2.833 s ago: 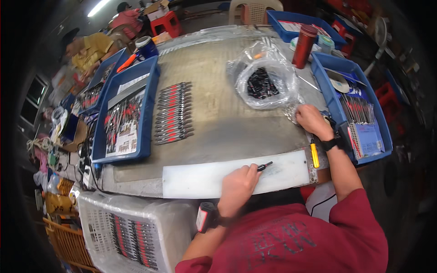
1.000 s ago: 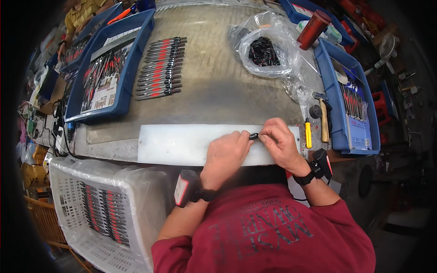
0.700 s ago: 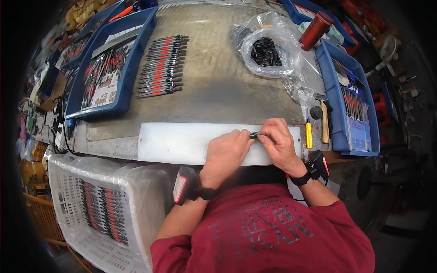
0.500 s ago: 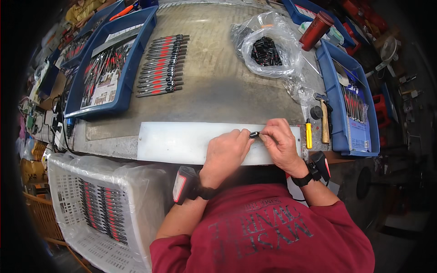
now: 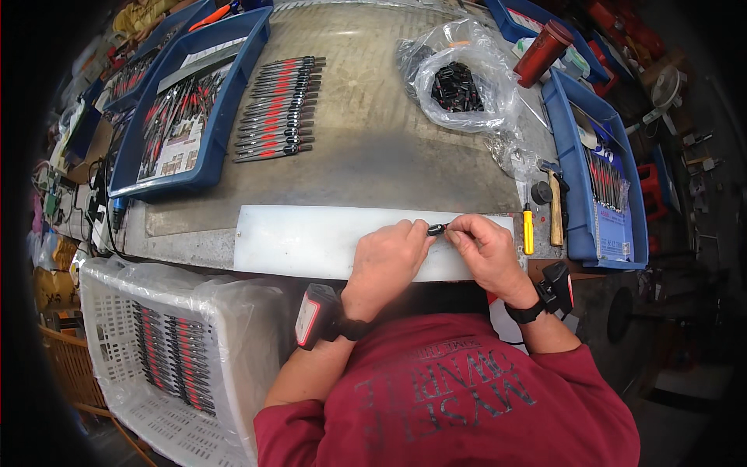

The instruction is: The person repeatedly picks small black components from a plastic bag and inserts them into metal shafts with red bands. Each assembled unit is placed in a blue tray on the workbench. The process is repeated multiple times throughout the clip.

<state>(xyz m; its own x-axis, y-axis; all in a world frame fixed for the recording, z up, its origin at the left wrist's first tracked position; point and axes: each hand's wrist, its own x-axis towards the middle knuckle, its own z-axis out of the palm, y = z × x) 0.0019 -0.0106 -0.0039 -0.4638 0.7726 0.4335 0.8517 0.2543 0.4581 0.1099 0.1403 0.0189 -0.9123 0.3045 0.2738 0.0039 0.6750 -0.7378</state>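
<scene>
Over the white board (image 5: 307,243), my left hand (image 5: 387,261) has its fingers closed on a small, shiny black cylindrical piece (image 5: 436,229) that pokes out past the fingertips. Any part of it inside the palm is hidden. Thumb and fingers of my right hand (image 5: 492,257) pinch at the right end of that piece. Farther off to the left, a row of grey, black and red pen-shaped tools (image 5: 272,113) lies on the bench. Similar black pieces (image 5: 457,87) fill a clear plastic bag (image 5: 502,97) at the far right.
To the right lie a yellow-handled screwdriver (image 5: 528,231) and a wooden-handled hammer (image 5: 555,210), beside a blue tray (image 5: 577,226). Another blue tray (image 5: 124,179) holds loose pen-shaped tools. A plastic-lined white basket (image 5: 101,342) with rows of them stands at lower left. A red cylinder (image 5: 542,54) stands behind.
My right hand has shifted slightly down and its wrist has turned outward, with the fingertips still at the black piece. The left hand has barely moved.
</scene>
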